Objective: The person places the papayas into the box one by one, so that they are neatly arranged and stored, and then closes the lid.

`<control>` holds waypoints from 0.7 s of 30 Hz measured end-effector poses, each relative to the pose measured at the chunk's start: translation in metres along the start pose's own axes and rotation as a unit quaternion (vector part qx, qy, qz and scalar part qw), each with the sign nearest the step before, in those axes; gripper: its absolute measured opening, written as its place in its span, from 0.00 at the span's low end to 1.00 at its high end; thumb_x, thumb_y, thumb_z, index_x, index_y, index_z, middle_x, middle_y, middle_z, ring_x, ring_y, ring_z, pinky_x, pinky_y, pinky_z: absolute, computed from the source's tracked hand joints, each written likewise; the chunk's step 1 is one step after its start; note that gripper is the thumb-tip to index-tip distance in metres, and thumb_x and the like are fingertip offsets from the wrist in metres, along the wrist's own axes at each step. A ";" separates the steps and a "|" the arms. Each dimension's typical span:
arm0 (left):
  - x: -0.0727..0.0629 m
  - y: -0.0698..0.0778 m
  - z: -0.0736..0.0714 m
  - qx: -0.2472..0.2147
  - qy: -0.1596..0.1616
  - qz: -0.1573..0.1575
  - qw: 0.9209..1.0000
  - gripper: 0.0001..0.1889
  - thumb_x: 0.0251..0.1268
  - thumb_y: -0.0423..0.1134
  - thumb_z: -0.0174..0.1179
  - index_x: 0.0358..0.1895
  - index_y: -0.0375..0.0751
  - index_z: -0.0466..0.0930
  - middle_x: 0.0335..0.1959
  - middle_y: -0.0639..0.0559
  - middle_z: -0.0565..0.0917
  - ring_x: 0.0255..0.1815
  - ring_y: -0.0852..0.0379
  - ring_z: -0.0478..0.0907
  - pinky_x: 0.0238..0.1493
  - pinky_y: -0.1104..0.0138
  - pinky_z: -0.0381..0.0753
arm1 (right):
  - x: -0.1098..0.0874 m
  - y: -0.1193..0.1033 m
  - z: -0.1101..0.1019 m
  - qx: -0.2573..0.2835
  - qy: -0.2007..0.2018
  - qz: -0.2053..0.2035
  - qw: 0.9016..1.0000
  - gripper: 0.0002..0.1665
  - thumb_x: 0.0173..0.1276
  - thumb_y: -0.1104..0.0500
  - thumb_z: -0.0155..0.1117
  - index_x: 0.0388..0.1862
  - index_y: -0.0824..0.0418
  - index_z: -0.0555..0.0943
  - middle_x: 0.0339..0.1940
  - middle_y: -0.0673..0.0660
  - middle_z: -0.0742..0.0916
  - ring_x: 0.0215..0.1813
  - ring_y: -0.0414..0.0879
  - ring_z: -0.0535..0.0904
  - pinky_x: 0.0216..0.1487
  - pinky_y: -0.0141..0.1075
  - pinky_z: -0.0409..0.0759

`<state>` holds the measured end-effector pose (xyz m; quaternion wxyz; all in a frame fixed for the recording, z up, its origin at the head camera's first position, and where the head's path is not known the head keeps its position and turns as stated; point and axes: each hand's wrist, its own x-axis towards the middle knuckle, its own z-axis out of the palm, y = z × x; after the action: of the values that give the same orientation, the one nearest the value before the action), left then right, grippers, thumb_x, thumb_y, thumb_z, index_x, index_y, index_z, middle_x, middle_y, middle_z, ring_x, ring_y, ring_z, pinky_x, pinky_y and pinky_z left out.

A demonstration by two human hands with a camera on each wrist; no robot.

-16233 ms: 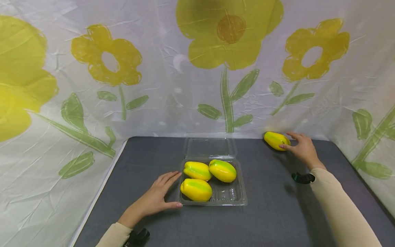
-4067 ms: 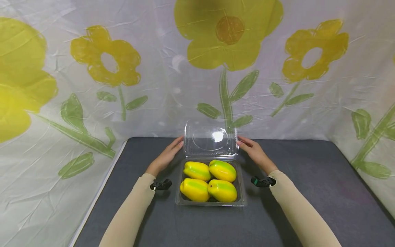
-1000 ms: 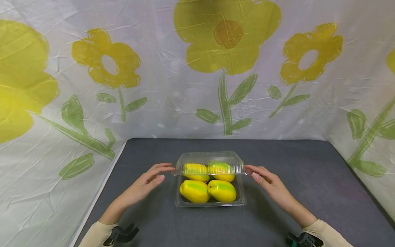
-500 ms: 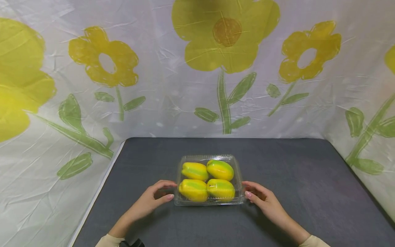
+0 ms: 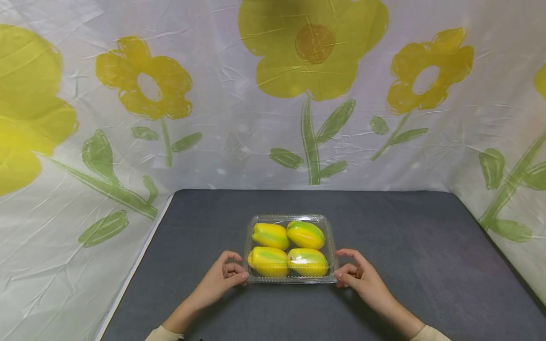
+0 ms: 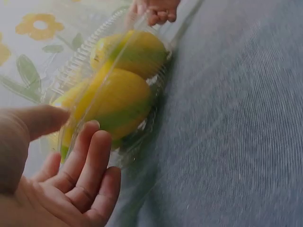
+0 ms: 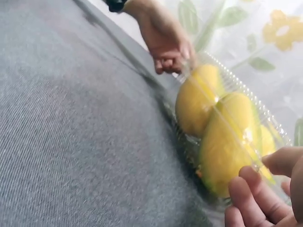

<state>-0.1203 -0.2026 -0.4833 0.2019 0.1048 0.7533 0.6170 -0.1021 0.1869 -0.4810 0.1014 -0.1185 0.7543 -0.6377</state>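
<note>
A clear plastic clamshell box (image 5: 291,280) sits mid-table with its lid down over several glossy yellow-green fruits (image 5: 268,261) that look like mangoes, laid in two rows. At the box's front left corner, my left hand (image 5: 218,280) pinches the rim between thumb and curled fingers. The right hand (image 5: 362,280) grips the front right corner the same way. In the left wrist view, the thumb (image 6: 49,120) lies on the rim's upper side with fingertips below it. The right wrist view shows the right fingers (image 7: 253,194) at the rim beside the nearest fruit (image 7: 229,146).
The box rests on a dark grey cloth-covered table (image 5: 405,237). Behind and beside the table hangs a pale curtain (image 5: 230,118) printed with yellow flowers, meeting the table's back edge.
A fruit at the far right went into the box. Both hands raised the lid from behind and swung it forward and down; they then moved to the front corners and pinched the rim.
</note>
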 end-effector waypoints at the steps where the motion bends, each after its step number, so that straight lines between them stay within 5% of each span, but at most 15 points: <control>1: 0.000 0.000 0.000 -0.017 0.000 -0.012 1.000 0.27 0.70 0.42 0.62 0.60 0.33 0.57 0.40 0.46 0.86 0.38 0.55 0.85 0.46 0.66 0.85 | 0.000 -0.001 0.000 0.006 0.002 0.017 1.000 0.31 0.72 0.62 0.62 0.67 0.71 0.60 0.33 0.56 0.88 0.32 0.44 0.86 0.39 0.36 0.86; 4: 0.001 0.000 0.002 -0.037 -0.006 -0.042 0.998 0.25 0.71 0.44 0.59 0.59 0.31 0.61 0.36 0.50 0.86 0.35 0.57 0.84 0.45 0.64 0.86 | 0.002 -0.004 0.000 0.012 -0.007 0.081 0.997 0.28 0.72 0.59 0.62 0.62 0.71 0.63 0.32 0.55 0.88 0.30 0.42 0.85 0.38 0.35 0.85; 8: 0.001 -0.003 0.003 -0.017 -0.031 -0.050 0.998 0.20 0.75 0.47 0.55 0.50 0.28 0.74 0.31 0.54 0.84 0.31 0.60 0.82 0.40 0.68 0.85 | 0.003 -0.003 -0.002 0.002 -0.068 0.124 0.990 0.23 0.75 0.53 0.57 0.45 0.77 0.73 0.28 0.53 0.87 0.28 0.40 0.83 0.36 0.34 0.85; 11: 0.000 -0.004 0.003 -0.007 -0.038 -0.043 0.998 0.20 0.75 0.47 0.54 0.44 0.27 0.77 0.29 0.56 0.82 0.30 0.62 0.80 0.38 0.69 0.84 | 0.003 -0.002 -0.002 0.007 -0.107 0.113 0.988 0.28 0.77 0.52 0.54 0.39 0.82 0.75 0.27 0.50 0.86 0.28 0.37 0.81 0.35 0.32 0.85; 16: -0.001 -0.002 0.002 -0.011 -0.040 -0.041 0.998 0.20 0.74 0.46 0.55 0.43 0.27 0.78 0.28 0.56 0.81 0.29 0.63 0.79 0.38 0.69 0.84 | 0.005 0.000 -0.004 0.041 -0.138 0.092 0.985 0.28 0.77 0.55 0.54 0.42 0.86 0.72 0.28 0.46 0.86 0.29 0.34 0.81 0.36 0.29 0.84; 21: 0.000 -0.003 0.003 -0.022 -0.040 -0.039 0.998 0.18 0.74 0.43 0.55 0.42 0.27 0.79 0.27 0.58 0.81 0.29 0.64 0.78 0.37 0.70 0.83 | 0.007 0.002 -0.005 0.064 -0.139 0.084 0.985 0.18 0.75 0.58 0.55 0.37 0.74 0.78 0.27 0.44 0.86 0.28 0.33 0.79 0.35 0.27 0.82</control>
<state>-0.1189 -0.2002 -0.4864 0.2575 0.0956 0.7346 0.6204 -0.1102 0.1899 -0.4818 0.2653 -0.1354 0.6981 -0.6511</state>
